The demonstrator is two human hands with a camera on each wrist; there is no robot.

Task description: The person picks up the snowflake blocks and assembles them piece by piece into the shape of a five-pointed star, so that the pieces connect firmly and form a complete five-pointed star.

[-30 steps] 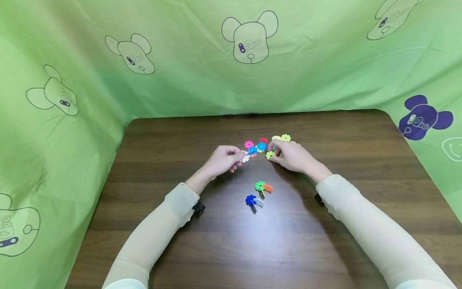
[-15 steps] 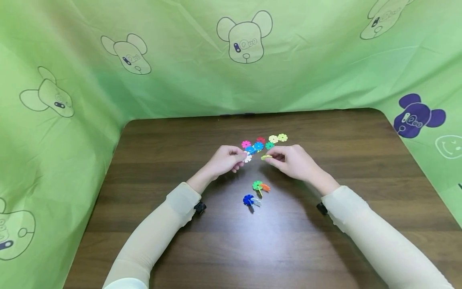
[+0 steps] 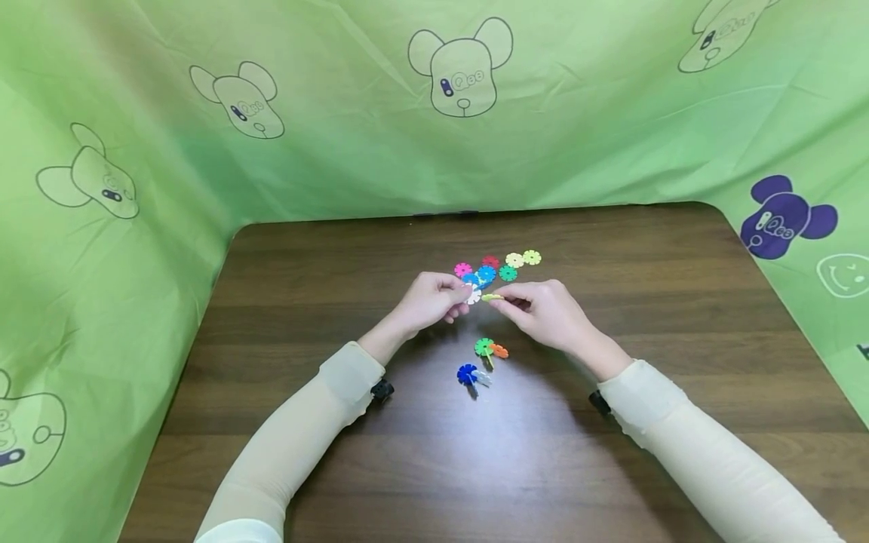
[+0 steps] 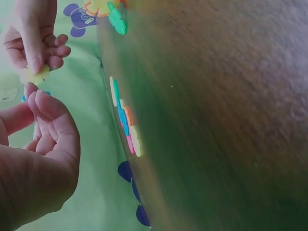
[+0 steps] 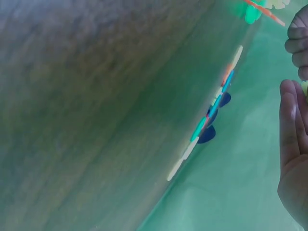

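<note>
Between thumb and fingers, my left hand (image 3: 429,303) pinches a white notched snowflake disc (image 3: 474,295). Something blue (image 4: 47,92) shows by the left fingertips in the left wrist view; whether it joins the white disc I cannot tell. My right hand (image 3: 543,311) pinches a yellow-green snowflake disc (image 3: 492,297), seen nearly edge-on and close to the white one. Whether the two touch is unclear. Just behind the hands lie loose discs: pink (image 3: 463,270), red (image 3: 490,262), blue (image 3: 486,274), green (image 3: 508,273), cream (image 3: 515,260) and yellow (image 3: 532,258).
Nearer the body stand two joined clusters on the wooden table (image 3: 434,467): one green and orange (image 3: 484,348), one dark blue with clear and dark parts (image 3: 467,375). A green printed cloth (image 3: 339,166) hangs round the table's back and sides.
My right hand has lifted the yellow-green disc, turned it edge-on and brought it left towards the white disc. My left hand has moved slightly right with the white disc.
</note>
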